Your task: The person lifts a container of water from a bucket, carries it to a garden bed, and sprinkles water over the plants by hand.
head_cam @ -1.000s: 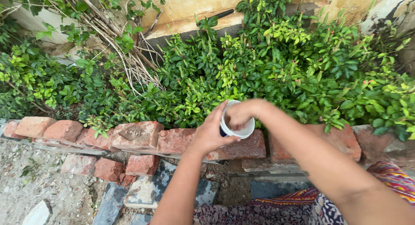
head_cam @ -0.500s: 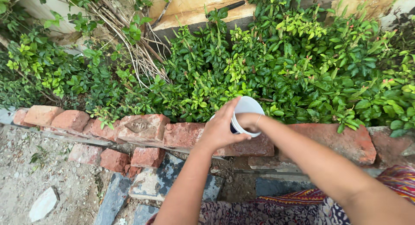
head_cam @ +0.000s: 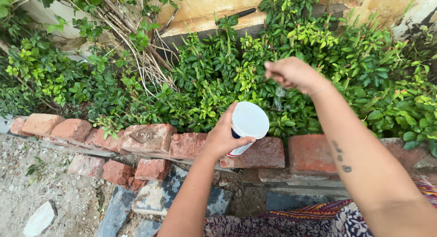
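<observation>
While the left hand: [head_cam: 221, 139] grips the white cup [head_cam: 248, 124] by its side, fingers clamped round it, holding it above the brick edging [head_cam: 182, 146].
Right hand: [head_cam: 291, 73] raised over the green shrubs [head_cam: 255, 78], fingers bunched together in a pinch; a faint blur hangs below it, though what falls I cannot tell.
Cup position: tilted toward the person, its mouth open, just in front of the foliage; contents cannot be made out.
Step in hand: by the look of it, scattering pinches from the cup over the plants.
Next move calls for: likely opening the pinch over leaves, keeping the cup steady and level.
Surroundings: gravel ground [head_cam: 54, 191] at left, patterned garment [head_cam: 309, 219] below.
</observation>
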